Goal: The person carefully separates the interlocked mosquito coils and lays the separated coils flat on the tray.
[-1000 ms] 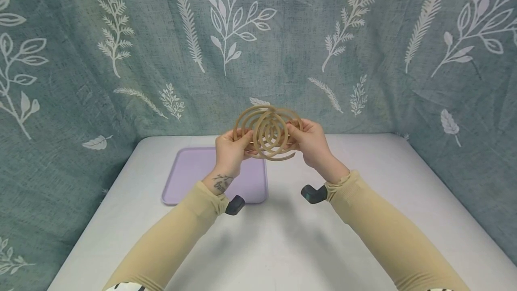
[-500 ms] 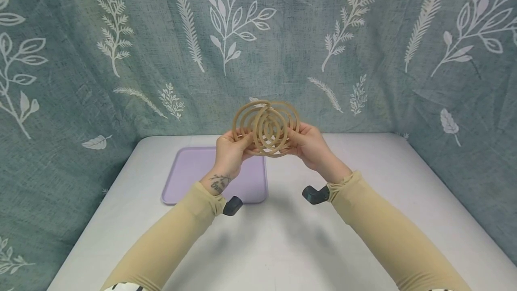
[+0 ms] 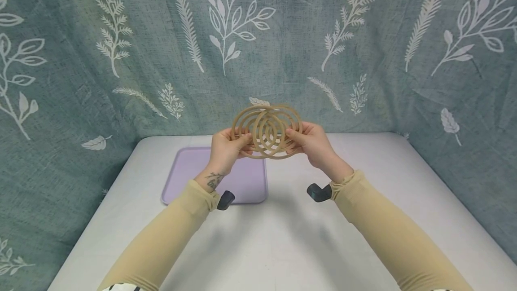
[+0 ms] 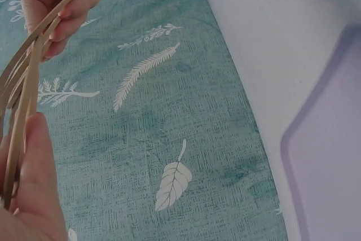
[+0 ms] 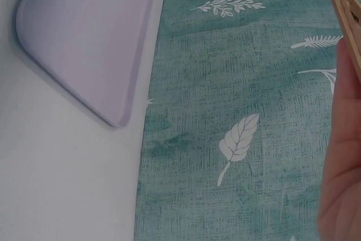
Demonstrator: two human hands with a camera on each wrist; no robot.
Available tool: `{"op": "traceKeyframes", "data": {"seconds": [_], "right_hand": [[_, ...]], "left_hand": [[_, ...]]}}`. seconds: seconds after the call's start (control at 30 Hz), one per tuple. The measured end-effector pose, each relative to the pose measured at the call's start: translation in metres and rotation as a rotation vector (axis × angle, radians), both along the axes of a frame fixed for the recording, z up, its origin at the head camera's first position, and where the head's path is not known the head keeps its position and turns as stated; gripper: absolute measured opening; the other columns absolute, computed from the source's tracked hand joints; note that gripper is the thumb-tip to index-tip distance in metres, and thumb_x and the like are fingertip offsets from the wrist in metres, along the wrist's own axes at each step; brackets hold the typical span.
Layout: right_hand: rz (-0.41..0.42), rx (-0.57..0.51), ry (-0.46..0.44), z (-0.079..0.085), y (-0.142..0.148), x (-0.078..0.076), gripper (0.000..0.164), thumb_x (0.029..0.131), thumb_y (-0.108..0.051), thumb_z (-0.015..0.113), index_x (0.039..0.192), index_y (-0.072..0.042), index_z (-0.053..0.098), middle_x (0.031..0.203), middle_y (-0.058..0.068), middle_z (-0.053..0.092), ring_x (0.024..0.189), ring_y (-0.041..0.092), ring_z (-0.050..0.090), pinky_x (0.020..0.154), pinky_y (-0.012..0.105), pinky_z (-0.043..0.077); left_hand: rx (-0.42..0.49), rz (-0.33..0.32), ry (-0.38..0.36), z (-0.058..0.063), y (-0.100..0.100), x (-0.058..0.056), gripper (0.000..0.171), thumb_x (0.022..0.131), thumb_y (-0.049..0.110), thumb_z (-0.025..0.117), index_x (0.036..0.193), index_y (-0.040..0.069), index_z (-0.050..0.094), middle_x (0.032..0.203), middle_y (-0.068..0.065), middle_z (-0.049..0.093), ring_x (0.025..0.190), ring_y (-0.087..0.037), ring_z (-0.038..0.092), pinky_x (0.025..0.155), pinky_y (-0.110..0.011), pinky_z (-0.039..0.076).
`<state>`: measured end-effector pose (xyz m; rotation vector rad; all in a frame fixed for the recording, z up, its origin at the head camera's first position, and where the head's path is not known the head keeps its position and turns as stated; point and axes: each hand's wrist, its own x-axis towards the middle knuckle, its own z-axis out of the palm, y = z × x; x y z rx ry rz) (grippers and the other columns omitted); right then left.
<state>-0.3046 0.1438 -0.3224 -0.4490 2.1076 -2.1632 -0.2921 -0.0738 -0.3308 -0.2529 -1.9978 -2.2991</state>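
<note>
Two tan mosquito coils overlap and interlock, held up above the table. My left hand (image 3: 223, 152) pinches the left coil (image 3: 240, 113) at its outer side, thumb in front and fingers behind. On the other side my right hand (image 3: 317, 145) pinches the right coil (image 3: 296, 114) the same way. In the left wrist view the coils (image 4: 25, 105) appear nearly edge-on as thin strips crossing at an angle. Only part of the coils (image 5: 344, 18) shows at the corner of the right wrist view, beside the right thumb.
A lilac tray (image 3: 194, 178) lies on the white table (image 3: 274, 246), left of centre, below and behind the left hand. A green curtain (image 3: 291, 57) with white leaf prints hangs behind and along both sides. Dark wrist devices (image 3: 319, 192) project from both sleeves.
The coils have shifted apart sideways a little, so their rings overlap less. Both hands have spread slightly outward. The right coil's loose outer end, seen hanging earlier, now lies in line with its ring.
</note>
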Motion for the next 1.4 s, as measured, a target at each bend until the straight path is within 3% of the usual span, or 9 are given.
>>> {"op": "traceKeyframes", "data": {"seconds": [0.4,0.97,1.17,1.4], "right_hand": [[0.009,0.026,0.07,0.004,0.008,-0.002,0.01,0.089,-0.01,0.061,0.081,-0.012,0.066,0.07,-0.001,0.07,0.065,0.013,0.068,0.058,0.027,0.056],[-0.029,-0.001,0.154,0.008,0.003,0.003,0.009,0.089,-0.008,0.061,0.082,-0.011,0.066,0.068,-0.002,0.07,0.063,0.011,0.068,0.054,0.024,0.056],[-0.042,0.023,0.166,0.008,0.002,0.003,0.008,0.089,-0.007,0.061,0.082,-0.008,0.066,0.068,-0.001,0.069,0.063,0.011,0.068,0.053,0.025,0.056],[-0.013,0.089,0.132,0.011,0.006,0.001,0.011,0.089,-0.008,0.06,0.079,-0.005,0.065,0.069,-0.002,0.07,0.063,0.011,0.068,0.052,0.025,0.055]], "left_hand": [[-0.056,-0.044,0.05,0.0,-0.009,-0.003,0.027,0.086,0.01,0.065,0.1,-0.013,0.062,0.068,0.0,0.068,0.066,-0.012,0.068,0.062,-0.03,0.058],[0.005,-0.028,0.049,0.005,-0.01,-0.001,0.025,0.086,0.004,0.064,0.1,-0.016,0.06,0.065,0.003,0.067,0.064,-0.01,0.068,0.062,-0.028,0.057],[-0.04,-0.039,0.057,0.009,-0.013,-0.001,0.023,0.087,0.005,0.063,0.099,-0.014,0.062,0.065,0.003,0.067,0.063,-0.01,0.067,0.061,-0.028,0.057],[-0.156,-0.067,0.041,0.014,-0.018,-0.001,0.023,0.087,0.009,0.064,0.097,-0.012,0.064,0.066,0.002,0.067,0.059,-0.01,0.065,0.059,-0.027,0.057]]}}
